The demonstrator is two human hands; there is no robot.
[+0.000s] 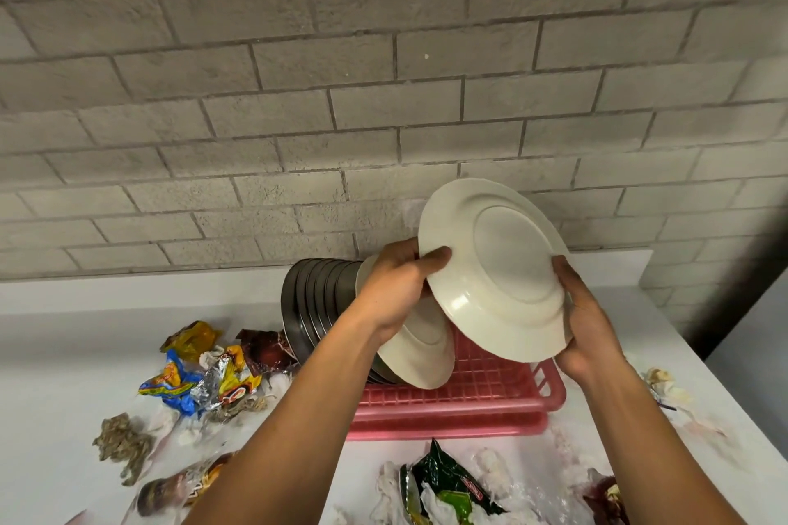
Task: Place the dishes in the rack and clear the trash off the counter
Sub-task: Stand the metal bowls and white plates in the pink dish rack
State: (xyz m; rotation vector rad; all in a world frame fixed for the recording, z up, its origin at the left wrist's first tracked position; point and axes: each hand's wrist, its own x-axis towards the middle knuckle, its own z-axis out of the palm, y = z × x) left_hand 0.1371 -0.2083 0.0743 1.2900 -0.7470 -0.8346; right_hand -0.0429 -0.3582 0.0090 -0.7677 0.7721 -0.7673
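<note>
I hold a white plate (499,264) tilted on edge, its underside toward me, above the pink dish rack (477,392). My left hand (396,290) grips its left rim with the thumb on the underside. My right hand (586,328) grips the lower right rim. Another white plate (420,350) stands in the rack, leaning against a row of several steel plates (315,303) behind it.
Crumpled snack wrappers (200,371) and scraps (123,445) lie on the white counter (64,354) left of the rack. A green packet (447,482) and tissues sit in front of it. More crumpled paper (665,388) lies to the right. A grey brick wall (383,77) rises behind.
</note>
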